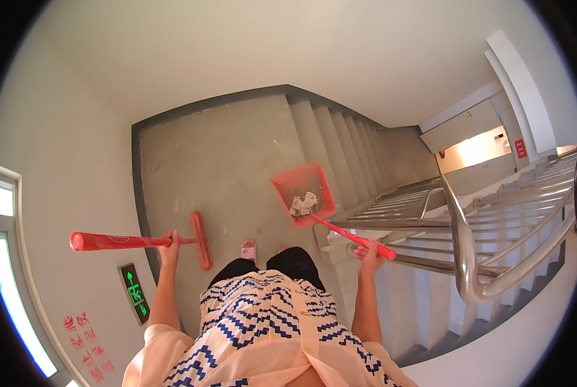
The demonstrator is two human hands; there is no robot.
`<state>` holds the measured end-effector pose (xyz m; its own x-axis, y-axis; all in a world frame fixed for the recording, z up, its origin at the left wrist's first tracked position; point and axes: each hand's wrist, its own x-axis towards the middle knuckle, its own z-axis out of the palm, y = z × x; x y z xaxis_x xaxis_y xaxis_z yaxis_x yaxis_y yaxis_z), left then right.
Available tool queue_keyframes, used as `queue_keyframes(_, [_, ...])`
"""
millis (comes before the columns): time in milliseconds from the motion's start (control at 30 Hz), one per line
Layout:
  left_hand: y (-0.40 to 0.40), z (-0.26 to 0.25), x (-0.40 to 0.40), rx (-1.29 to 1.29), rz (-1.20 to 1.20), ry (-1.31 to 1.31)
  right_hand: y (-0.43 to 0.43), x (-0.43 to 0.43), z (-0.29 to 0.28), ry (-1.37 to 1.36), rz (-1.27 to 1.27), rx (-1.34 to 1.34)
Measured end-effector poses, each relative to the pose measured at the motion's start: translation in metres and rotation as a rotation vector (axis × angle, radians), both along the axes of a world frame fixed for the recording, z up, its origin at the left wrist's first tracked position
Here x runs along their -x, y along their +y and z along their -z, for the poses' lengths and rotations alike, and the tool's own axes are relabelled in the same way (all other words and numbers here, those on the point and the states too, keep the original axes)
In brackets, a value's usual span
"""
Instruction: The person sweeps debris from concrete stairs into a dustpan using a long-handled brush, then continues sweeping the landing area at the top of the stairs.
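Note:
My left hand (169,245) is closed round the red handle of a push broom (201,240), whose red bristle head is low by the landing's left side. In my right hand (371,253) is the red handle of a long-handled dustpan (302,196). The red pan is tilted beside the top of the stairs, near the railing's corner, and holds a crumpled whitish piece of litter (304,203) and dark dirt. Broom and dustpan are apart. Whether either one touches the floor I cannot tell.
Concrete stairs (339,150) descend from the landing (211,145) at the upper right. A stainless steel railing (467,261) runs along the right, with another flight beyond it. A green exit sign (134,293) and red writing are on the left wall, near a window (12,290).

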<state>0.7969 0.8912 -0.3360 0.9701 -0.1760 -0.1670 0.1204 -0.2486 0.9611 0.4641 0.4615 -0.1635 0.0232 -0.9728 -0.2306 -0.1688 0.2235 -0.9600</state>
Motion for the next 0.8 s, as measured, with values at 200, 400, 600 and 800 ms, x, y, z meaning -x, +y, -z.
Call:
queue_keyframes(200, [-0.052,-0.006,-0.05,-0.094,0.044,-0.154,-0.081,-0.034,-0.01,0.031,0.031,0.052])
queue_keyframes(400, [-0.093,-0.023,-0.042,0.029,-0.171,0.057,-0.204,-0.058,0.015,0.044,-0.011,0.046])
queue_keyframes(600, [-0.132,-0.048,-0.034,-0.002,-0.276,0.08,-0.321,-0.109,0.025,0.005,-0.11,0.038])
queue_keyframes(800, [-0.171,-0.065,-0.032,-0.045,-0.292,0.084,-0.411,-0.182,0.02,0.152,-0.099,-0.02])
